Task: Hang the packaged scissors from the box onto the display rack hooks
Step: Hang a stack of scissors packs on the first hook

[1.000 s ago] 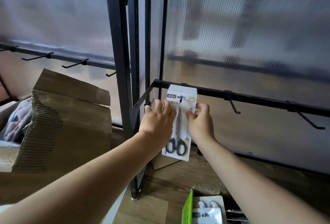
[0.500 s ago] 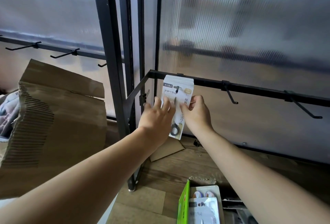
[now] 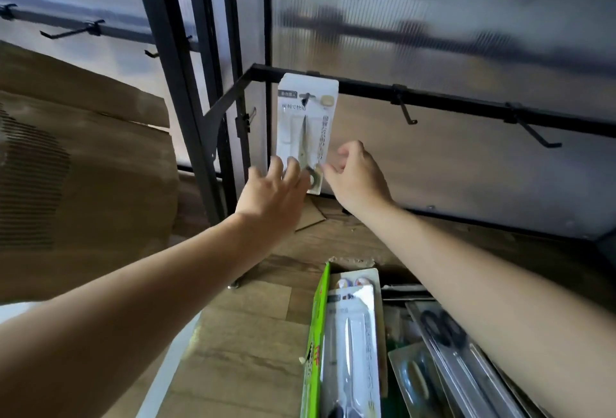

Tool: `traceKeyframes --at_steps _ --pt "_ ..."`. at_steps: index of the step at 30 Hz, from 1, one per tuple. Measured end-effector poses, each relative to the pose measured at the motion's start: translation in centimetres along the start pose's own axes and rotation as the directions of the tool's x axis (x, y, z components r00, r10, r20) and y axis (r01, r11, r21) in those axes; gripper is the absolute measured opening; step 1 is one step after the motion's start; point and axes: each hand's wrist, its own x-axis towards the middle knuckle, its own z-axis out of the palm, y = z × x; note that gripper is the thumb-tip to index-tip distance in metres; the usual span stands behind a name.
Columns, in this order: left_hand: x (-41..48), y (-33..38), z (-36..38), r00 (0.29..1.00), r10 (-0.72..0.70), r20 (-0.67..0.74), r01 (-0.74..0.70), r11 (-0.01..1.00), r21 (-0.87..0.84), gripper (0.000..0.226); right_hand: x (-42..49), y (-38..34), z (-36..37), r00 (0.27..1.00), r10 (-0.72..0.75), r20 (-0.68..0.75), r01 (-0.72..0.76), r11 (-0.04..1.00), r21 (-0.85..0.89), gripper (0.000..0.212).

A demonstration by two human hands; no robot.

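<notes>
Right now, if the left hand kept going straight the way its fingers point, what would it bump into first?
Most likely the hanging scissors pack. The left hand points up and forward, its fingertips already at the pack's lower edge. Behind that is the frosted panel, though depth is hard to judge from this view.

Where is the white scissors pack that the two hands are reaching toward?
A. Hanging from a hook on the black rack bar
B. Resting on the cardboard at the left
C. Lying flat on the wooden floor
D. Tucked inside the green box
A: the scissors pack hangs upright from a hook on the rack bar, with the left hand and right hand open at its lower end.
</notes>
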Motion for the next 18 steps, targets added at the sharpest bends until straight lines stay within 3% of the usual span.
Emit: traceKeyframes --at_steps 5,8,12,15,18 --pt "-4.5 3.2 0.4 0.999 0.039 0.024 -0.039 0.999 0.004 0.058 -5.9 2.6 -1.7 0.987 -0.128 0.1 0.144 0.973 -0.179 0.032" --pt "-6.9 5.4 0.3 0.993 0.105 0.049 -0.105 0.994 -0.004 0.06 -9.0 4.4 -2.5 0.979 -0.121 0.166 0.158 0.96 -0.23 0.03" --pt "-9.0 8.1 -0.5 0.977 0.191 0.092 -0.189 0.981 -0.037 0.058 -11.9 5.8 -3.6 0.962 -0.072 0.265 0.155 0.938 -0.309 0.025" --pt "-10.2 9.5 -0.8 0.971 0.217 0.1 -0.215 0.976 -0.035 0.062 -13.4 6.6 -4.0 0.933 0.027 0.359 0.109 0.929 -0.353 0.035" --pt "-11.0 10.2 -0.7 0.964 0.233 0.126 -0.232 0.972 -0.029 0.062 -14.8 7.2 -3.7 0.826 0.152 0.542 0.026 0.951 -0.307 0.034"
